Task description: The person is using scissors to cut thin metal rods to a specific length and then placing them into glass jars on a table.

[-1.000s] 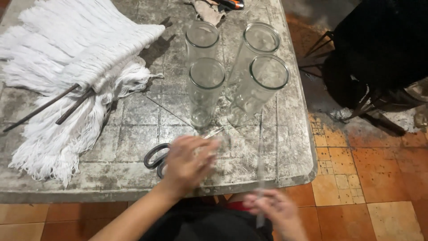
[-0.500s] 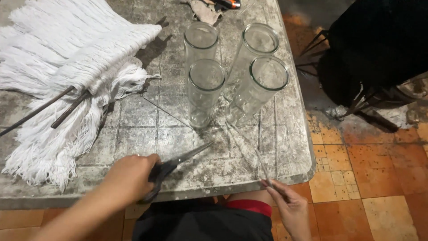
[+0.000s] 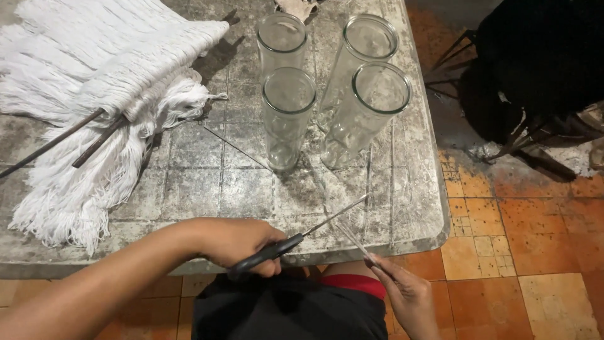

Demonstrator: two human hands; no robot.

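I see left hand (image 3: 236,242) clamped on black-handled scissors (image 3: 296,239), blades apart, at the table (image 3: 189,189) front edge. Right hand (image 3: 402,293) pinches a thin strand (image 3: 352,239) just right of the blades, in front of four glass jars (image 3: 289,113).

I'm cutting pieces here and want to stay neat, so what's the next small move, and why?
Probably swing the black-handled scissors in the left hand rightwards until the blades straddle the thin clear strand pinched by the right hand. The blade tips point past the strand, which looks not yet between them.

Table (image 3: 189,189): bears everything.
Yarn bundle (image 3: 94,82): left, two rods (image 3: 82,141) lying on it.
Glass cylinders (image 3: 289,113): four, clustered right of yarn.
Scissors (image 3: 296,239): at near edge, before the cylinders.
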